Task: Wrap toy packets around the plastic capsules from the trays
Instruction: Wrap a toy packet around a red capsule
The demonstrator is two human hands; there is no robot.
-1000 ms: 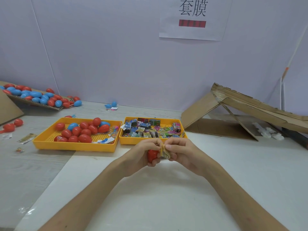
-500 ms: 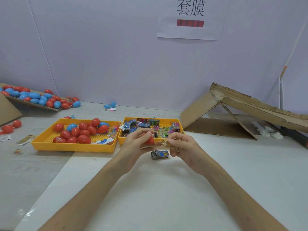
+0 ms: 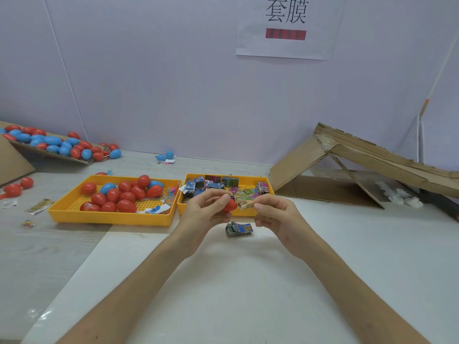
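My left hand (image 3: 203, 212) grips a red plastic capsule (image 3: 229, 205) above the white table. My right hand (image 3: 275, 214) pinches a small yellowish toy packet (image 3: 246, 204) right beside the capsule's tip. A blue and grey packet (image 3: 239, 229) lies on the table just below both hands. Behind them stand two yellow trays: the left tray (image 3: 109, 216) holds several red and blue capsules, the right tray (image 3: 248, 180) holds several colourful packets.
A cardboard flap (image 3: 52, 155) at far left carries more red and blue capsules (image 3: 52, 141). Loose capsules (image 3: 18, 187) and scraps lie on the grey surface at left. A folded cardboard ramp (image 3: 347, 165) stands at right. A paper sign (image 3: 285, 26) hangs on the wall.
My hands were pressed together low over the table with capsule and packet; they have risen and parted slightly. A blue and grey packet now lies on the table beneath them.
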